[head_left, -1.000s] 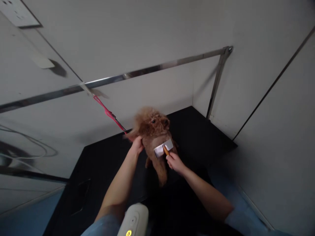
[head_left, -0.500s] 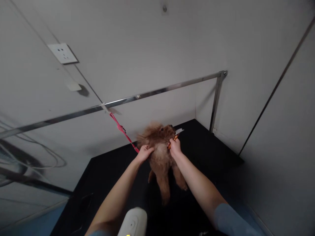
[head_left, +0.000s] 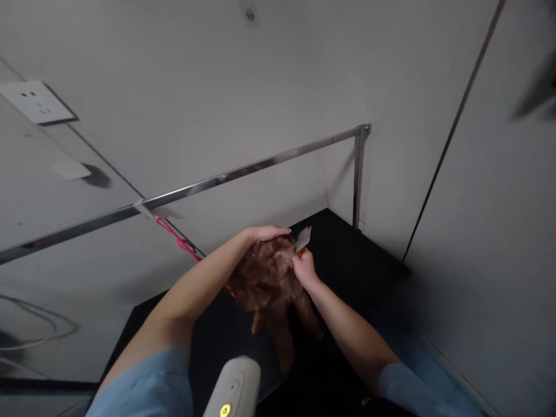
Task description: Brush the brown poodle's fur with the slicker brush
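Observation:
A curly-haired brown dog stands on a black tabletop, its chest and front legs towards me. My left hand lies across the top of its head from the far side, holding it; some fingers are hidden by fur. In my right hand is a slicker brush with a flat grey head and an orange handle, closed in my fingers beside the dog's head and neck. A pink leash runs down behind my left forearm towards the dog.
A metal rail crosses behind the table, and the leash is tied to it. Pale walls close in behind and at the right. A socket sits on the wall at the left. A white device with a yellow light juts up at the bottom.
My left hand has gone from the fur at the dog's neck to the top of its head. The dog's head is now lowered and turned. The brush head points more upward.

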`<state>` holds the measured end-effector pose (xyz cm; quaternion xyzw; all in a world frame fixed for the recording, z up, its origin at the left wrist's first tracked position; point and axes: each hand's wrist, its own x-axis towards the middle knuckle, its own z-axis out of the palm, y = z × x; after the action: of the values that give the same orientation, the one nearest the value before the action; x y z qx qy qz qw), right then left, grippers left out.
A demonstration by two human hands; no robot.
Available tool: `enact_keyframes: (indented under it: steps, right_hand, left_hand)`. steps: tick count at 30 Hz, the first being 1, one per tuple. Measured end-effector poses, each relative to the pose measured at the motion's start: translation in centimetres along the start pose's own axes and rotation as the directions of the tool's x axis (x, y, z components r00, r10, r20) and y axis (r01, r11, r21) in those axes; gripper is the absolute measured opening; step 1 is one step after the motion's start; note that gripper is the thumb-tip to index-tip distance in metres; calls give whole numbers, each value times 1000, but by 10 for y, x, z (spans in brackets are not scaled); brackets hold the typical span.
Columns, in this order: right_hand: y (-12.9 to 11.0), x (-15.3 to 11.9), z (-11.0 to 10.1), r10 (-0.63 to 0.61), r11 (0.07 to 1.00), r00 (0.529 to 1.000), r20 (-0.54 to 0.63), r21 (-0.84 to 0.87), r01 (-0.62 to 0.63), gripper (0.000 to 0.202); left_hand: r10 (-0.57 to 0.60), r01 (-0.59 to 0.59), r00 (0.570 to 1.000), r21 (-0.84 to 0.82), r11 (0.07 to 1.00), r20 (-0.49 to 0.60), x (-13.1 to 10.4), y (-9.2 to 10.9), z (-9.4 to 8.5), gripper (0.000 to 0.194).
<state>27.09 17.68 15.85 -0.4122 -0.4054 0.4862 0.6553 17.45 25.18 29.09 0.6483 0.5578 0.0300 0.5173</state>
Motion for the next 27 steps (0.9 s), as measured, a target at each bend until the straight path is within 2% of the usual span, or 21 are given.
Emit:
enact_keyframes:
  steps: [3, 5, 6, 8, 10, 11, 13, 16, 18, 19, 20, 22, 23, 24, 27]
  right_hand:
    - [-3, -3, -3, -21, 990, 999, 42, -136, 27, 12]
    - [-2, -13, -5, -10, 945, 996, 93, -324, 40, 16]
    - [0, -21, -7, 11, 891, 993, 120, -451, 44, 17]
    - [5, -42, -12, 94, 720, 980, 177, -691, 56, 19]
    - [11, -64, -18, 217, 592, 941, 260, -801, 85, 18]
    - [13, -72, -20, 260, 588, 915, 310, -802, 105, 16]
    - [13, -80, -22, 232, 683, 894, 382, -719, 130, 20]
    - [3, -75, -15, 72, 863, 940, 332, -494, 108, 30]
    - [-2, -74, -7, 122, 920, 937, 327, -391, 17, 29]
    - [-3, -76, -5, 214, 928, 905, 368, -366, -70, 28]
    - [-3, -81, -3, 323, 918, 841, 433, -358, -169, 28]
    - [-1, -91, -2, 478, 877, 665, 574, -354, -325, 31]
    - [0, -94, -2, 488, 873, 614, 621, -332, -358, 32]
    - [1, -96, -2, 455, 889, 617, 642, -287, -357, 32]
    - [4, -92, -3, 293, 956, 796, 529, -147, -255, 29]
  left_hand:
    - [226, -207, 968, 153, 966, -111, 10, -11, -2, 25]
    - [313, -287, 943, 200, 937, -116, 13, -18, -1, 26]
    - [330, -302, 937, 208, 930, -116, 13, -21, 0, 28]
    - [345, -308, 925, 220, 926, -157, 10, -27, 0, 34]
    - [368, -316, 904, 236, 919, -219, 5, -31, 0, 39]
    - [387, -331, 891, 243, 912, -239, 3, -33, -1, 41]
    - [417, -361, 876, 246, 900, -240, 0, -35, -2, 44]
    - [426, -383, 879, 214, 899, -215, -5, -36, -2, 47]
    - [436, -395, 872, 206, 895, -222, -8, -36, 0, 48]
    - [446, -402, 866, 214, 890, -227, -11, -37, 0, 48]
    - [455, -408, 861, 227, 885, -227, -13, -37, 1, 48]
    - [468, -417, 858, 247, 875, -212, -18, -38, 4, 49]
    - [474, -424, 859, 249, 871, -195, -20, -39, 5, 49]
    - [476, -430, 861, 244, 869, -178, -21, -40, 5, 49]
    - [469, -431, 869, 220, 875, -160, -23, -50, 7, 49]
